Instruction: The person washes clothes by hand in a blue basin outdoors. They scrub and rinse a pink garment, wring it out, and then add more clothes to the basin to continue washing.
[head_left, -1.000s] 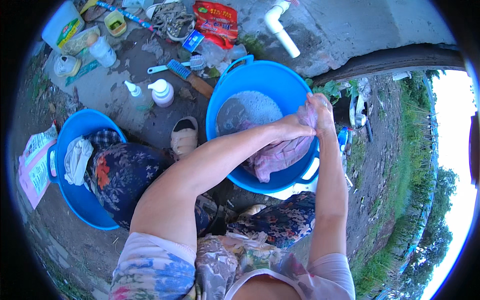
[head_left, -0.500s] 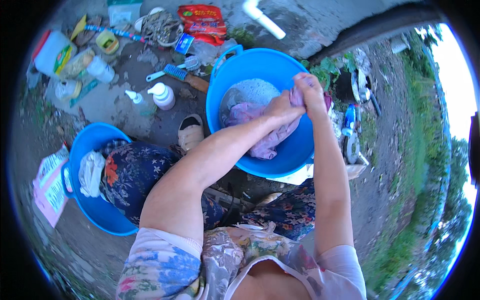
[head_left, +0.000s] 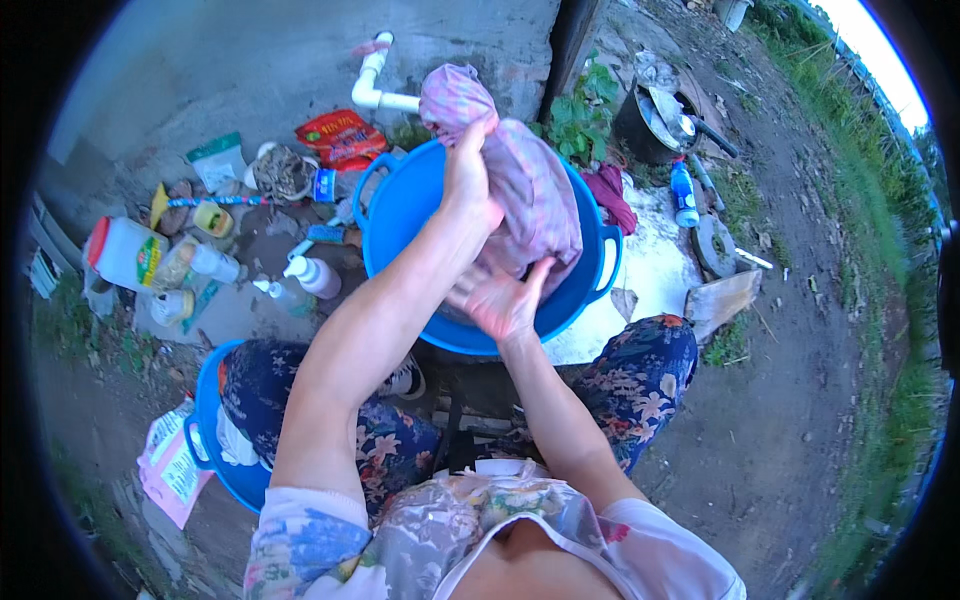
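Note:
My left hand (head_left: 468, 178) is closed around a pink-and-purple patterned wet cloth (head_left: 535, 195), gripping it just below its bunched upper end. The rest of the cloth hangs down to the right over a large blue tub (head_left: 400, 235). Beneath the lower part of the cloth, my right hand (head_left: 505, 305) is open, thumb spread and fingers slightly blurred; whether it touches the cloth I cannot tell. A dark red cloth (head_left: 610, 197) lies at the tub's right rim.
Left of the tub stand a white pump bottle (head_left: 317, 277), a red-lidded jar (head_left: 127, 250) and a red packet (head_left: 341, 139). A second blue tub (head_left: 208, 400) is beside my left knee. A white pipe (head_left: 385, 100) juts from the wall; a black bucket (head_left: 645, 130) and blue bottle (head_left: 684, 195) stand right.
My left hand has lifted the cloth up out of the tub, and it now hangs loosened. My right hand has let go of it and dropped lower. The view has shifted toward the wall.

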